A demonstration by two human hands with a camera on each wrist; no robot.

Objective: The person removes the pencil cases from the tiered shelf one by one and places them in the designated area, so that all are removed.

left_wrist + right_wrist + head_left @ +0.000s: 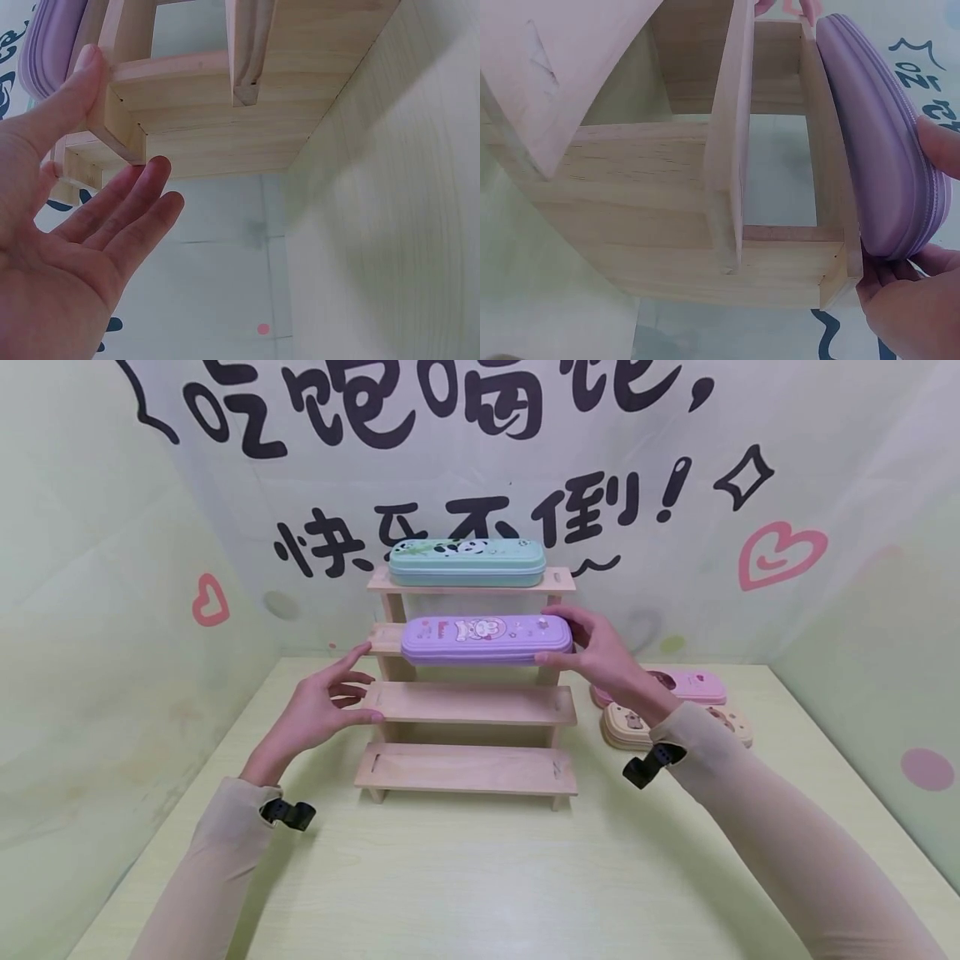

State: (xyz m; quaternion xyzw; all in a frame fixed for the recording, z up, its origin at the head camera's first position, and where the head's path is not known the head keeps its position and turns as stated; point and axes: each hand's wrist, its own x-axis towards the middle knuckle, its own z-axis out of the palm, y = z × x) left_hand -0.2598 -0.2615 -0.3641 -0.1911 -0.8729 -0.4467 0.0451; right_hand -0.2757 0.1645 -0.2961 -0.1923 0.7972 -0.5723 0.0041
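Observation:
A purple zippered pencil case [486, 640] with a rabbit picture lies along the second step from the top of a wooden tiered rack [468, 702]. My right hand [596, 652] grips its right end, thumb in front and fingers behind. In the right wrist view the purple case [885, 142] lies against the board, its zipper side showing. At the rack's left side is my left hand [318, 703], fingers spread, with the thumb at the end of the third step. The left wrist view shows this hand [82, 217] at the board ends, holding nothing around its fingers.
A mint panda pencil case [467, 562] sits on the top step. To the right on the table [480, 877] lie a pink case [697, 687] and a cream case [622, 727], partly behind the right forearm. A printed cloth [480, 468] hangs behind the rack.

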